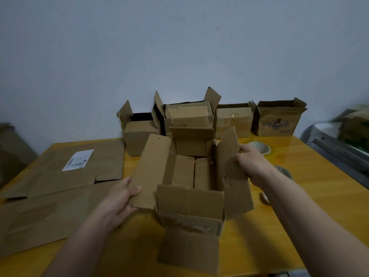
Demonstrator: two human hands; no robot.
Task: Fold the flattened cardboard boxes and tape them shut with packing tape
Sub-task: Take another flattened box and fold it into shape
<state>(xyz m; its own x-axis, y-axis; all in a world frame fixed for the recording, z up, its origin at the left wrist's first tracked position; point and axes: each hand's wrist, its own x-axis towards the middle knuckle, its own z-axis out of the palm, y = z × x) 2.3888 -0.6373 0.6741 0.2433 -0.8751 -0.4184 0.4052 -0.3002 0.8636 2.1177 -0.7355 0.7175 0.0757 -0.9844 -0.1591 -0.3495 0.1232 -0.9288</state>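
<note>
Holding an opened cardboard box (191, 198) at the near middle of the yellow surface (299, 196), the person has all four top flaps up. The left hand (117, 200) pinches the near end of the long left flap (153, 168), thumb on its inner face, the other fingers behind it. The right hand (253, 162) lies against the outside of the right flap (229, 170); its fingers curl round the flap's far edge, though how firmly cannot be told.

My reading is that the top flaps are about to be folded in. The bottom panels inside meet along a seam, and no tape is visible there, so pressing down could splay the base. The right flap is torn and holed near its fold, and a hard push may rip it further. The near flap (189, 200) and the far one should go down first; closing the long ones early would trap them upright.

A tape roll (259, 147) sits just beyond the right hand, another (283, 170) partly hidden by the forearm. Flattened cardboard (60, 176) lies to the left, folded boxes (233, 120) line the wall.
</note>
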